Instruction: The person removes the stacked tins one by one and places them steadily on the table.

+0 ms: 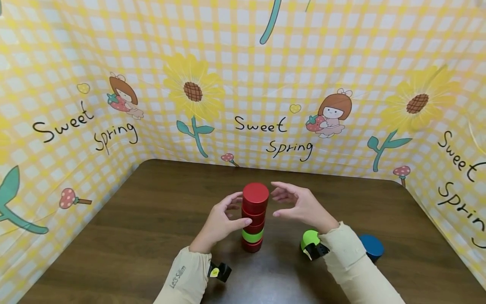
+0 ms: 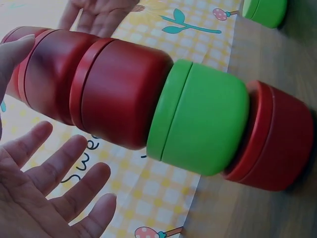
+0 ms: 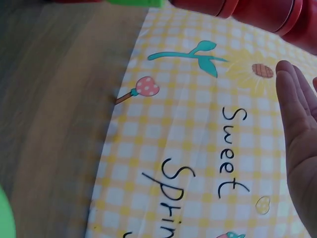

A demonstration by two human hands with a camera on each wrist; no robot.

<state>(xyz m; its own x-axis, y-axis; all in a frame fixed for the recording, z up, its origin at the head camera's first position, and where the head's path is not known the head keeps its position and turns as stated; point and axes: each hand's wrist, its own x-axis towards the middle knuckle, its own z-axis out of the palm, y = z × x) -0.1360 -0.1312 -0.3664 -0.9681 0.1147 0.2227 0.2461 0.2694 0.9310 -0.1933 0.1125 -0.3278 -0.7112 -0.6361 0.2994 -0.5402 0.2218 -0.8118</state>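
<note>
Several round red lidded canisters (image 1: 255, 196) and one green lidded canister (image 1: 252, 235) stand in an upright stack on the table. The green one is second from the bottom, as the left wrist view also shows. My left hand (image 1: 222, 221) curves loosely about the upper left of the stack, fingers spread. Its thumb (image 2: 19, 53) overlaps the upper red canisters in the left wrist view; I cannot tell if it touches them. On the other side, my right hand (image 1: 301, 207) is held apart from the stack near its top, fingers extended and nothing in it.
Right of the stack, another green canister (image 1: 309, 238) is partly hidden by a black wrist strap. A blue canister (image 1: 373, 245) stands further right, behind the sleeve. The brown wooden table (image 1: 182, 190) is bordered by a yellow checked cloth (image 1: 228, 63) at back and sides.
</note>
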